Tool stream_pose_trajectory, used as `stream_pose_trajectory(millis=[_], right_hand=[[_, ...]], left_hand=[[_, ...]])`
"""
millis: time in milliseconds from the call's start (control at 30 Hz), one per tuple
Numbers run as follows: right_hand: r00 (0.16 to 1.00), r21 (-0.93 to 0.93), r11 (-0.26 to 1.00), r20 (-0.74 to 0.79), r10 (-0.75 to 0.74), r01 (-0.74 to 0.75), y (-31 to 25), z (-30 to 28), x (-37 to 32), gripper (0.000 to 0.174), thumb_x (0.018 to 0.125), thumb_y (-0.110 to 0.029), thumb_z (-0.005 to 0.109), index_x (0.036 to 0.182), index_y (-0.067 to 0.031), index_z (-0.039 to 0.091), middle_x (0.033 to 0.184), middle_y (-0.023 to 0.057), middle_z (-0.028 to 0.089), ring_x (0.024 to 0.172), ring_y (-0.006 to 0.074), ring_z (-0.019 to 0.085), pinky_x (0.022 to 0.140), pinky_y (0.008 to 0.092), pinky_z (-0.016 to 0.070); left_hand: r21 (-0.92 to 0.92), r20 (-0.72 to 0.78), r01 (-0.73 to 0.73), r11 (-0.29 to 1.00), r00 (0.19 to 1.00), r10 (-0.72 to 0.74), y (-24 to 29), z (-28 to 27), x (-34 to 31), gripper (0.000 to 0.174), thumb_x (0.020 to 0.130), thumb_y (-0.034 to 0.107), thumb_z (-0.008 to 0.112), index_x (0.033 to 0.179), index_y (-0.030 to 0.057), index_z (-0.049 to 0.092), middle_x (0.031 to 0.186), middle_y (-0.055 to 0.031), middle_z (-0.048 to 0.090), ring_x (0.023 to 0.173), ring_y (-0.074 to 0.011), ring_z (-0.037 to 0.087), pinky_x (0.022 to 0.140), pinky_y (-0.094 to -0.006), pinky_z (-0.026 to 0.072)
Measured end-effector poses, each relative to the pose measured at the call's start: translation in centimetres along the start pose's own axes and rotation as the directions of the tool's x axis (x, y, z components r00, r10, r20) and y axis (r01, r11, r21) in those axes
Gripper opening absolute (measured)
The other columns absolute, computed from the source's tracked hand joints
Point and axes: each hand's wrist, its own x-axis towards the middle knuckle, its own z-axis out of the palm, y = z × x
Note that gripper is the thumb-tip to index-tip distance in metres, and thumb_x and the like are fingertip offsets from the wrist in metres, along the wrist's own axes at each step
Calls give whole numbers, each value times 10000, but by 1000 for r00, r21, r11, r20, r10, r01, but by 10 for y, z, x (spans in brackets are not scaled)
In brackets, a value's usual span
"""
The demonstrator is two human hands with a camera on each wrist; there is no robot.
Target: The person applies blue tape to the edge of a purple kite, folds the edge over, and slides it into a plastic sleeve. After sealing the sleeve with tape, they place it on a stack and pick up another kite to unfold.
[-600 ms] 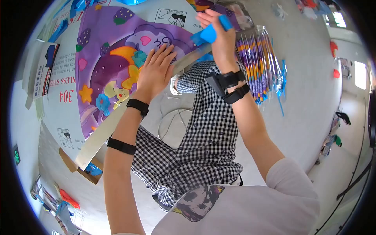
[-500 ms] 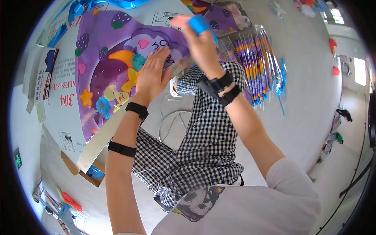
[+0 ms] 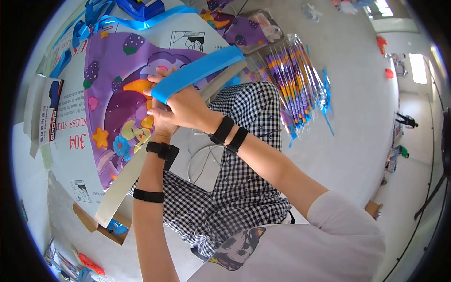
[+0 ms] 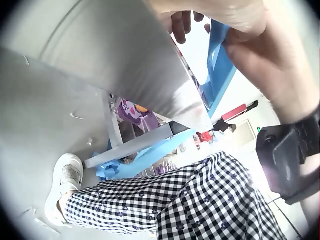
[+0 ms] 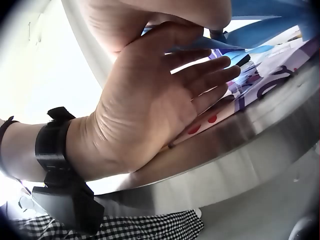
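A wide blue ribbon (image 3: 202, 70) runs from my right hand (image 3: 188, 105) toward the upper right. That hand holds it, and the band crosses the back of the hand near the knuckles. In the left wrist view the ribbon (image 4: 218, 60) passes by the thumb of the right hand (image 4: 270, 60). Beneath the right hand, my left hand (image 3: 163, 120) lies over the table edge, partly hidden in the head view. Its fingers are extended in the right wrist view, where the left hand (image 5: 150, 90) rests by a purple printed sheet (image 3: 105, 80) with moon and stars.
The table's metal edge (image 3: 124, 190) slants in front of me, above my checked trousers (image 3: 251, 127). More blue ribbon (image 3: 164, 18) lies at the far side. Colourful wrapped packs (image 3: 298, 84) sit to the right. Below the left corner is an open cardboard box (image 3: 120, 239).
My right hand has swung down and left from the far right of the sheet, bringing the blue ribbon across above my left hand. The left hand stays at the table edge.
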Motion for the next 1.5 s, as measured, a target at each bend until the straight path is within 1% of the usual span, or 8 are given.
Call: stream_pose_trajectory(millis=[433, 733, 867, 1033, 1167, 1200, 1400, 1500], right_hand=[[995, 121, 988, 49, 87, -92, -2, -1, 5, 356, 879, -307, 730, 1167, -99, 707, 1336, 123, 591, 1335, 333, 477, 1096, 479, 368], [919, 544, 745, 162, 359, -387, -3, -5, 7, 286, 985, -249, 622, 1182, -57, 701, 1305, 133, 635, 1183, 247, 606, 955, 351, 492], [959, 519, 815, 36, 280, -258, -1, -11, 11, 274, 968, -160, 626, 1176, 10, 680, 1207, 124, 683, 1156, 192, 624, 955, 328, 499], [823, 940, 253, 46, 566, -227, -11, -60, 42, 400, 927, -79, 623, 1281, 81, 529, 1193, 216, 656, 1153, 290, 635, 1019, 369, 474], [784, 947, 321, -189, 591, -13, 1, -108, 74, 276, 906, -113, 632, 1139, 34, 616, 1041, 168, 705, 976, 271, 701, 907, 342, 533], [856, 959, 275, -87, 510, -66, 9, -133, 80, 566, 1004, -192, 542, 1475, 37, 327, 1452, 188, 459, 1365, 319, 430, 1171, 436, 317], [914, 912, 397, -245, 323, 104, -9, -205, 126, 420, 1034, -185, 471, 1387, 40, 464, 1433, 176, 484, 1360, 288, 439, 1166, 396, 338], [958, 844, 527, -221, 181, 96, -58, -184, 135, 318, 1010, -218, 514, 1196, 39, 528, 1186, 182, 557, 1122, 284, 535, 979, 392, 411]], left_hand=[[-462, -53, 31, 887, 997, -62, 7, 9, 4, 617, 910, 177, 682, 1409, -9, 372, 1348, -162, 534, 1204, -225, 561, 978, -351, 483], [-379, -102, 26, 925, 992, -70, 7, 4, 5, 427, 913, 150, 639, 1271, -9, 470, 1062, -95, 609, 939, -181, 619, 756, -305, 510], [-306, -104, 4, 952, 994, -38, 25, 0, 12, 426, 922, 212, 607, 1268, -7, 489, 1086, -112, 583, 905, -181, 594, 748, -306, 499], [-8, -79, -25, 1000, 997, 24, 26, 3, 15, 476, 836, 132, 540, 1290, -6, 489, 1222, -225, 546, 1063, -425, 569, 883, -425, 498], [71, -36, -29, 997, 999, 32, 24, 3, 13, 458, 848, 130, 539, 1292, 31, 490, 1258, -195, 547, 1079, -423, 578, 881, -448, 504], [78, -30, -23, 997, 999, 26, 25, 4, 13, 448, 850, 134, 543, 1284, 38, 494, 1248, -187, 552, 1065, -416, 586, 871, -447, 506], [87, 36, 106, 991, 993, -110, 43, 1, 17, 443, 828, 159, 637, 1242, 58, 515, 1189, -152, 585, 993, -359, 627, 825, -429, 519], [67, 51, 206, 976, 976, -210, 47, 1, 18, 494, 812, 168, 694, 1258, 53, 513, 1208, -151, 591, 1003, -335, 633, 834, -410, 525]])
